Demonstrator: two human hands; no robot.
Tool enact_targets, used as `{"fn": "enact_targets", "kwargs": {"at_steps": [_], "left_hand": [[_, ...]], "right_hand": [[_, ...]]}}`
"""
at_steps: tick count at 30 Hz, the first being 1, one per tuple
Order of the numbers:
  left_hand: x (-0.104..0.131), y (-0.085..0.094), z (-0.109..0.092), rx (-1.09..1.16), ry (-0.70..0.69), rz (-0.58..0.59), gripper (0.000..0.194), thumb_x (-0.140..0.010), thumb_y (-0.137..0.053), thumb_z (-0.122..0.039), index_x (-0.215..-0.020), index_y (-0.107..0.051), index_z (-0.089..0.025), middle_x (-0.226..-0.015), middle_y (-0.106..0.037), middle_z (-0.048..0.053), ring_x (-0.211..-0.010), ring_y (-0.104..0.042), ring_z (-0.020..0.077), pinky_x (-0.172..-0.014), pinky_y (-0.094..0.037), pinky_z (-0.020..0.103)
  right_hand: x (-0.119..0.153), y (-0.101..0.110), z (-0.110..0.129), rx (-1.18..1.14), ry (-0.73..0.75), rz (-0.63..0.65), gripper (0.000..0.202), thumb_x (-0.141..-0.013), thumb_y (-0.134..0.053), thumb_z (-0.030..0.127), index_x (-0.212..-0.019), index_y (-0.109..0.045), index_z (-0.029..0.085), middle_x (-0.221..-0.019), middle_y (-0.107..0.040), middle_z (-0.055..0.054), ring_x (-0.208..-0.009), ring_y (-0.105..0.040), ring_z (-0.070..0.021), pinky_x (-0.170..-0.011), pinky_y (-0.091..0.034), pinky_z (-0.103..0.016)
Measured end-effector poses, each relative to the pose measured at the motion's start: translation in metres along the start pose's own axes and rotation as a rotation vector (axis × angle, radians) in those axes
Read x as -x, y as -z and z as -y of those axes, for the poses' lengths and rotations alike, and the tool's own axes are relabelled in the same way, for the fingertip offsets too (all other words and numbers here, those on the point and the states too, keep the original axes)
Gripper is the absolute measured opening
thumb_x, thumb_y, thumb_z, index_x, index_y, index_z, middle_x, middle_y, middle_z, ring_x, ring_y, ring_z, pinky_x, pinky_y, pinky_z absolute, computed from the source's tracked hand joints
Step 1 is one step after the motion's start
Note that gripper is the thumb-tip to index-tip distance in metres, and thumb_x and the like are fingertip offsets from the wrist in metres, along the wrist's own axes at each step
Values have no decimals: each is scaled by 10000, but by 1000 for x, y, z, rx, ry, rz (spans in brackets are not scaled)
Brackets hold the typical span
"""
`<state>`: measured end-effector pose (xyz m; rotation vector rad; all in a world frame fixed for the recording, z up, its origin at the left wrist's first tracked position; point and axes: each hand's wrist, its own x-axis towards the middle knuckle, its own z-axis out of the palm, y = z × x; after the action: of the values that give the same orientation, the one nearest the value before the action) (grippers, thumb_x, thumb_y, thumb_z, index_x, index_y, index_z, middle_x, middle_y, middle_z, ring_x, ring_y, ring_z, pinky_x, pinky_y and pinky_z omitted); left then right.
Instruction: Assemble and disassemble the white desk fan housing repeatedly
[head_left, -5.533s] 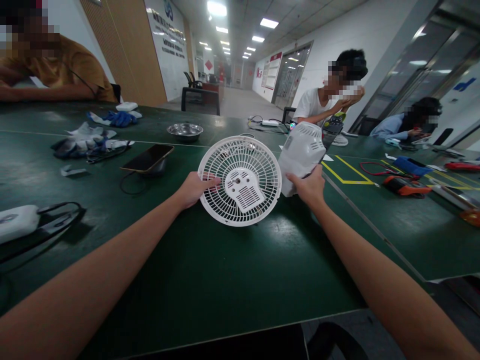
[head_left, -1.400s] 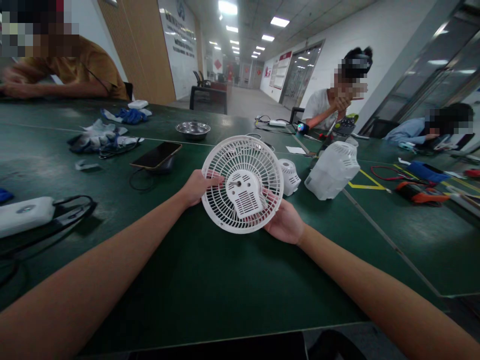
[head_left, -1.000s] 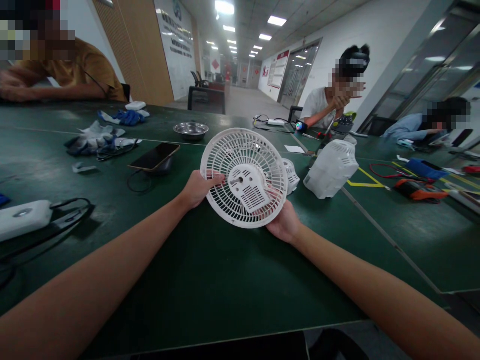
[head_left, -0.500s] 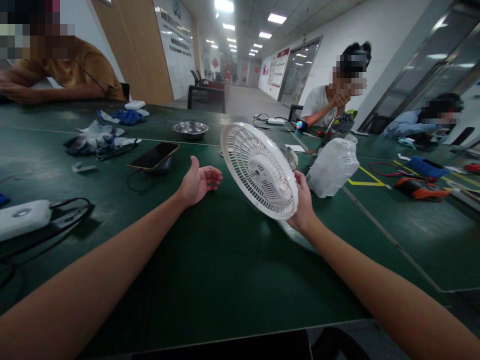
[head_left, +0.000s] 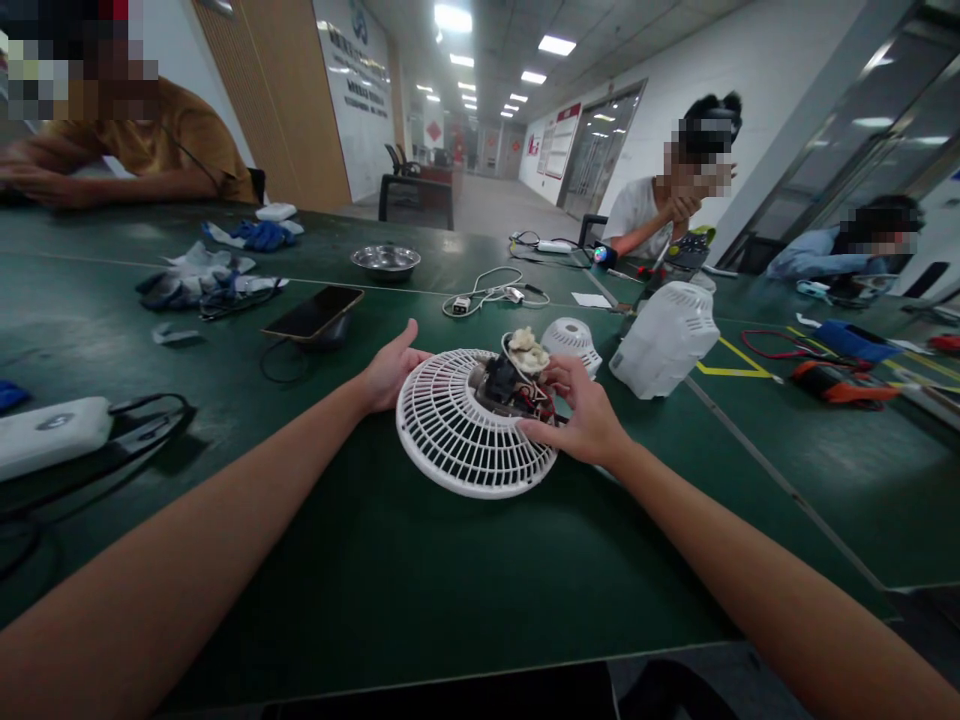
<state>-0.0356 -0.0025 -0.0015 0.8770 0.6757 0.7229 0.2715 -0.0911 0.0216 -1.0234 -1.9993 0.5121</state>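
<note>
Fan grille (head_left: 442, 445), white and round, lies nearly level over the near part of the green table (head_left: 450, 590); contact with the tabletop cannot be confirmed. A motor (head_left: 506, 385) with wires and a pale lump at its top stands on the grille's upper side. Right hand (head_left: 592, 415): fingers and thumb clamped about the motor's right side. Left hand (head_left: 390, 372): thumb raised, apart from the fingers, which reach the grille's left rim.

To the left lies a white device (head_left: 56, 437) with a black strap. Just beyond the right hand sits a vented white cap (head_left: 571, 342); right of it, a larger translucent housing (head_left: 664, 340) stands upright. Left of centre, a phone (head_left: 315, 312). Farther off: coiled white cable (head_left: 487, 297), metal bowl (head_left: 386, 262), then a person in a white shirt (head_left: 634, 212), hands raised near the face.
</note>
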Motion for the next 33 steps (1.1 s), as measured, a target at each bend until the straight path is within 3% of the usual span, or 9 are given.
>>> {"fn": "enact_targets", "kwargs": {"at_steps": [4, 7, 12, 17, 23, 33], "left_hand": [[-5, -7, 3, -70, -28, -132, 383, -1019, -515, -378, -954, -744, -79, -901, -778, 161, -748, -736, 216, -785, -606, 356], [-5, -13, 6, -123, -72, -226, 200, -963, -627, -241, -917, -753, -93, -895, -775, 133, -732, -732, 183, -752, -611, 311], [-5, -14, 7, -162, -90, -240, 176, -935, -675, -252, -921, -769, -104, -891, -770, 132, -730, -730, 187, -712, -609, 305], [-6, -13, 8, -207, -118, -215, 212, -938, -676, -294, -939, -771, -104, -924, -776, 125, -742, -726, 179, -727, -594, 303], [-8, -9, 9, -243, -111, -217, 220, -921, -699, -329, -933, -768, -121, -925, -771, 126, -737, -714, 178, -686, -576, 297], [-8, -11, 10, -261, -117, -192, 237, -922, -696, -347, -961, -768, -124, -948, -773, 134, -755, -720, 184, -694, -577, 305]], "right_hand": [[-2, 2, -5, 128, 92, 45, 734, -741, -824, 509, -1326, -469, 247, -1239, -645, -122, -1127, -660, -319, -1018, -530, -543], [-4, 4, -8, 141, 133, 24, 761, -769, -800, 490, -1390, -424, 264, -1298, -602, -124, -1144, -638, -312, -1029, -521, -547], [-6, 6, 7, 232, 303, -98, 777, -835, -722, 435, -1498, -320, 373, -1529, -415, -108, -1338, -505, -345, -1051, -495, -578], [-5, -1, 37, 469, 318, -6, 648, -916, -638, 490, -1507, -374, 455, -1677, -175, -32, -1492, -299, -423, -1154, -335, -676], [-6, -11, 41, 580, 229, 15, 618, -973, -562, 496, -1547, -346, 418, -1639, -238, -98, -1458, -332, -431, -1146, -328, -698], [-5, -10, 35, 575, 255, 26, 649, -976, -551, 482, -1566, -296, 395, -1651, -240, -119, -1463, -345, -428, -1146, -347, -677]]}}
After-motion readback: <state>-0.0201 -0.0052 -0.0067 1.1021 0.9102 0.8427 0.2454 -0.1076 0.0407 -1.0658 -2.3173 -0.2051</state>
